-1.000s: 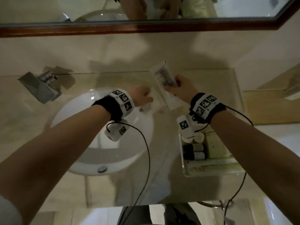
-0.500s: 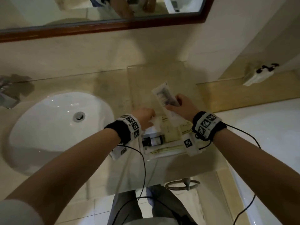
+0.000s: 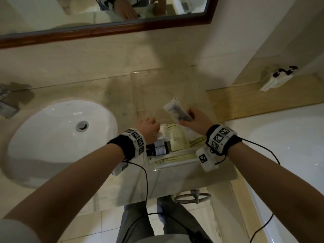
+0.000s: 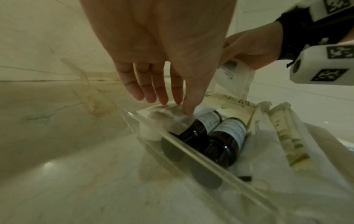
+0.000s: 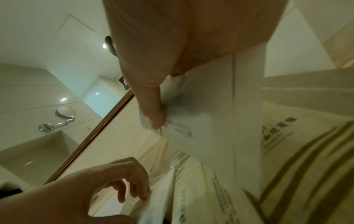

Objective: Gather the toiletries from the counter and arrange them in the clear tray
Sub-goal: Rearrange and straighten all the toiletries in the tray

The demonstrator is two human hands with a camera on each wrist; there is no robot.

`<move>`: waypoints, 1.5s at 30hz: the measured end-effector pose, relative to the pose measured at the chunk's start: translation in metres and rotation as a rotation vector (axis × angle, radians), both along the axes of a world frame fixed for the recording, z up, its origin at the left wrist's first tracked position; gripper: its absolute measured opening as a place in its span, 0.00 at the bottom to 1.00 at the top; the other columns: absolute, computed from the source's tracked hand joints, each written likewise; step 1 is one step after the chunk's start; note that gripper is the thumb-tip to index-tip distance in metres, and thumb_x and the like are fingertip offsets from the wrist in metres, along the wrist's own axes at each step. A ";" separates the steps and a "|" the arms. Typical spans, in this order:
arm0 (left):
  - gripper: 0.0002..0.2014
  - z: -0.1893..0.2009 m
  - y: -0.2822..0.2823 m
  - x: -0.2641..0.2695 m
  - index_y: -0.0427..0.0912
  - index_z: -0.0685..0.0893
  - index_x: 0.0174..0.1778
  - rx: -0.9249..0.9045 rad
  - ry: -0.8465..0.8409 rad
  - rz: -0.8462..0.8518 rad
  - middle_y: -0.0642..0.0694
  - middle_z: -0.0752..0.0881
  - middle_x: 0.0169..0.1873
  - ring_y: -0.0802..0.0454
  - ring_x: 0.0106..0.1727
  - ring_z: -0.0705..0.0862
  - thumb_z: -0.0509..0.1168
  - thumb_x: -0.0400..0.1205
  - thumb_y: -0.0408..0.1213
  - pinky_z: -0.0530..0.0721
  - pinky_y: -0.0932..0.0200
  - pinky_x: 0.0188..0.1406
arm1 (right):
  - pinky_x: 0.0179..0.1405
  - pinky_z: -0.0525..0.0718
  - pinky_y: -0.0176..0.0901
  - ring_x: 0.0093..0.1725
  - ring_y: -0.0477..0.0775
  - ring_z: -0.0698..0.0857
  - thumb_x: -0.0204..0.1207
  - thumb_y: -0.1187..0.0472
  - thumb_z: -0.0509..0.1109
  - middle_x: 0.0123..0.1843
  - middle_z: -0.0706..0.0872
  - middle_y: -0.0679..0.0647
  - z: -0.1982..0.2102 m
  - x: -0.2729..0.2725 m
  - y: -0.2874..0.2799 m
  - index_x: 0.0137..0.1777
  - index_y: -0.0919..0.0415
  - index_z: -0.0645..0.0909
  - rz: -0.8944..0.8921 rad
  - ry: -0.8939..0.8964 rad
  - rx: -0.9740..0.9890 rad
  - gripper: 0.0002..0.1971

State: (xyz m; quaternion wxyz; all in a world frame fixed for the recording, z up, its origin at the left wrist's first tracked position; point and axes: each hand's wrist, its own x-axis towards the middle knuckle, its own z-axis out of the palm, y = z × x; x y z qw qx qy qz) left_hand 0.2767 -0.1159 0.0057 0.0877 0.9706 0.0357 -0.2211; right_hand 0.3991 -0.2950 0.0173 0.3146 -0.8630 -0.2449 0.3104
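The clear tray (image 3: 177, 166) sits at the counter's front edge and holds two dark bottles (image 3: 158, 149), cream packets (image 3: 178, 141) and long sachets (image 3: 175, 159). My left hand (image 3: 149, 127) is over the tray's left end, thumb and fingertips pinching a white packet (image 3: 162, 131) that lies on the bottles (image 4: 226, 136). The left wrist view shows that hand (image 4: 178, 107) on the packet (image 4: 164, 110) just inside the tray wall (image 4: 226, 174). My right hand (image 3: 194, 120) grips a flat white printed tube (image 3: 177, 111) above the tray's far side, crimped end up. The tube (image 5: 206, 106) hangs over the cream packets (image 5: 287, 151).
A white sink basin (image 3: 52, 134) lies left of the tray, with the faucet (image 3: 7, 106) at the far left. A clear acrylic stand (image 3: 166, 88) rises behind the tray. A bathtub (image 3: 280, 155) borders the right, a white holder (image 3: 275, 79) on its ledge. The mirror (image 3: 105, 23) hangs above.
Both hands came from beside the sink to over the tray. The left hand brought the white packet down onto the bottles. The right hand still holds the tube.
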 end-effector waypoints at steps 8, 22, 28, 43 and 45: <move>0.17 0.012 0.004 0.006 0.40 0.74 0.64 -0.110 -0.045 0.174 0.43 0.78 0.62 0.44 0.60 0.79 0.62 0.82 0.44 0.75 0.55 0.55 | 0.33 0.68 0.36 0.41 0.52 0.75 0.73 0.54 0.72 0.36 0.74 0.43 0.008 0.010 0.006 0.47 0.55 0.71 0.420 -0.028 -0.272 0.12; 0.28 0.002 -0.001 0.015 0.40 0.70 0.70 0.110 0.090 0.034 0.41 0.73 0.66 0.42 0.66 0.77 0.65 0.78 0.52 0.72 0.47 0.66 | 0.32 0.70 0.34 0.44 0.54 0.78 0.74 0.54 0.71 0.46 0.79 0.53 0.011 0.021 -0.003 0.51 0.57 0.72 0.342 -0.032 -0.301 0.13; 0.23 0.004 -0.004 0.018 0.40 0.72 0.68 0.144 0.080 0.017 0.41 0.74 0.65 0.42 0.66 0.77 0.62 0.80 0.49 0.72 0.49 0.65 | 0.32 0.70 0.36 0.44 0.55 0.77 0.75 0.54 0.70 0.45 0.79 0.54 0.010 0.022 -0.012 0.52 0.60 0.73 0.319 -0.033 -0.304 0.13; 0.14 0.014 -0.006 0.034 0.46 0.70 0.46 -0.204 0.061 0.274 0.44 0.81 0.45 0.47 0.42 0.76 0.69 0.76 0.46 0.76 0.56 0.42 | 0.32 0.69 0.41 0.41 0.55 0.76 0.74 0.56 0.70 0.40 0.76 0.54 0.016 0.041 -0.025 0.46 0.60 0.70 0.177 -0.100 -0.196 0.12; 0.15 0.016 -0.013 0.041 0.46 0.70 0.46 -0.264 0.049 0.287 0.46 0.79 0.43 0.48 0.41 0.76 0.71 0.75 0.46 0.76 0.56 0.41 | 0.31 0.68 0.40 0.39 0.54 0.76 0.75 0.56 0.70 0.38 0.76 0.52 0.018 0.042 -0.030 0.46 0.59 0.70 0.159 -0.106 -0.186 0.12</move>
